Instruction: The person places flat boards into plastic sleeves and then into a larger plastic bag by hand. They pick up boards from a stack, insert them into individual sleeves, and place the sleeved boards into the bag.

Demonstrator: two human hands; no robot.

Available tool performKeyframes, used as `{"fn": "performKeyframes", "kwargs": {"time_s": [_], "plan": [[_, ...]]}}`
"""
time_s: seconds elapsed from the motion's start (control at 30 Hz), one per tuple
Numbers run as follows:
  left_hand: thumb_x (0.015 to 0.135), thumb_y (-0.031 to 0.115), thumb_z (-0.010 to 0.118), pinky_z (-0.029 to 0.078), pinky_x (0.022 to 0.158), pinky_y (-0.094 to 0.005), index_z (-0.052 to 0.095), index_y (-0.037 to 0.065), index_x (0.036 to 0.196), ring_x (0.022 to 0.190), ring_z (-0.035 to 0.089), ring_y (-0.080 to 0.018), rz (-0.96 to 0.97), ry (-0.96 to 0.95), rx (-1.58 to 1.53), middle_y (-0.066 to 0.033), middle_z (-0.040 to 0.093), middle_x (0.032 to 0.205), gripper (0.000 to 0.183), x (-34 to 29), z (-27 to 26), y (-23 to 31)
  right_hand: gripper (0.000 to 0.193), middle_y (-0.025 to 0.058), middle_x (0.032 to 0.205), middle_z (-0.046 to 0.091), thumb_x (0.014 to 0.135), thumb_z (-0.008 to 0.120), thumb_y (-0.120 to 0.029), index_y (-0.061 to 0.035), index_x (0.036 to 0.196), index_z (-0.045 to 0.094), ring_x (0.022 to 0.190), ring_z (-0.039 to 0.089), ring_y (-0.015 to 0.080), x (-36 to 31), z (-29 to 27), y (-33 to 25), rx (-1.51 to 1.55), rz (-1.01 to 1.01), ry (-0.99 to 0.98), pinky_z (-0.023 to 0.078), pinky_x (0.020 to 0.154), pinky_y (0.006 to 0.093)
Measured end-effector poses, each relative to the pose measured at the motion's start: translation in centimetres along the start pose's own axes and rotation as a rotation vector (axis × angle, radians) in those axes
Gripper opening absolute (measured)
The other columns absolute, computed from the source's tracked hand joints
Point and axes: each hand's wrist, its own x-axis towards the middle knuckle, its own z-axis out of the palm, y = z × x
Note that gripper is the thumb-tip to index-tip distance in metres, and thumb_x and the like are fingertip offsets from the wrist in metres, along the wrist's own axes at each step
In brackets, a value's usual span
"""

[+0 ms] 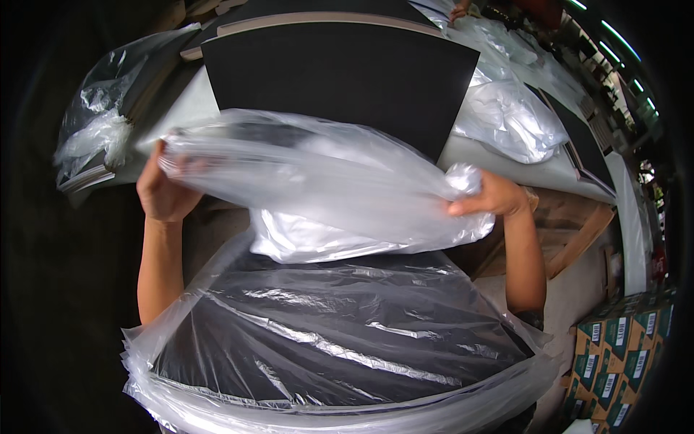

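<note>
A large clear plastic bag (325,173) is stretched between my two hands, slightly blurred. At its left end, the fingers of my left hand (165,189) are closed round the gathered plastic, partly hidden behind it. My right hand (497,194) grips the bunched plastic at the other end, thumb pointing left. Just beyond the bag lies a flat black board (340,79), its near edge covered by the plastic. Nearest me, clear plastic sheeting (318,325) with layered, wrinkled edges lies over something dark.
Crumpled clear plastic (510,119) lies right of the board, and a plastic-wrapped stack (97,137) sits at far left. Wooden pallet parts (578,228) show at right. Stacked printed cartons (618,354) stand at lower right. Another person's hand (459,10) appears at the top.
</note>
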Motion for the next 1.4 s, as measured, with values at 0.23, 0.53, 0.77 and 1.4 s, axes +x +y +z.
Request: {"fn": "performKeyframes", "kwargs": {"time_s": [0.23, 0.53, 0.77, 1.4], "plan": [[0.082, 0.024, 0.061, 0.046, 0.071, -0.0303, 0.061, 0.003, 0.098, 0.076, 0.058, -0.0141, -0.261, -0.736, 0.702, -0.0066, 0.063, 0.084, 0.027, -0.5, 0.8, -2.8, 0.030, 0.0072, 0.083, 0.058, 0.079, 0.057, -0.025, 0.0009, 0.094, 0.054, 0.075, 0.057, 0.0204, -1.1, -2.2, 6.4, 1.072, -0.125, 0.168, 0.048, 0.070, 0.0316], [0.082, 0.042, 0.057, 0.033, 0.053, -0.0188, 0.058, 0.002, 0.078, 0.059, 0.040, -0.0038, -0.505, -0.218, 0.506, 0.0079, 0.047, 0.064, 0.040, -0.8, 2.1, -6.8, 0.030, 0.0066, 0.080, 0.057, 0.084, 0.050, -0.030, -0.0052, 0.102, 0.054, 0.067, 0.053, 0.0123, 0.1, 2.2, 5.7, 1.528, -0.546, 0.095, 0.046, 0.058, 0.0262], [0.086, 0.038, 0.048, 0.048, 0.081, -0.0399, 0.053, 0.005, 0.107, 0.086, 0.060, -0.0233, 0.310, 0.254, -0.527, -0.0121, 0.058, 0.101, 0.040, 1.9, -0.4, -1.7, 0.049, 0.0039, 0.087, 0.058, 0.068, 0.071, -0.024, 0.0015, 0.105, 0.053, 0.069, 0.050, 0.0080, 0.0, 2.7, 6.8, 0.759, -0.244, 0.068, 0.039, 0.066, 0.0189], [0.077, 0.017, 0.061, 0.043, 0.072, -0.0266, 0.048, 0.010, 0.105, 0.078, 0.054, -0.0134, 0.367, -0.227, -0.197, -0.0057, 0.055, 0.089, 0.032, 4.5, -0.5, 1.5, 0.019, 0.0104, 0.085, 0.059, 0.070, 0.056, 0.005, 0.0029, 0.089, 0.057, 0.073, 0.056, 0.0213, 2.1, -5.3, 2.6, -0.653, -0.296, 1.512, 0.045, 0.067, 0.0318]]}}
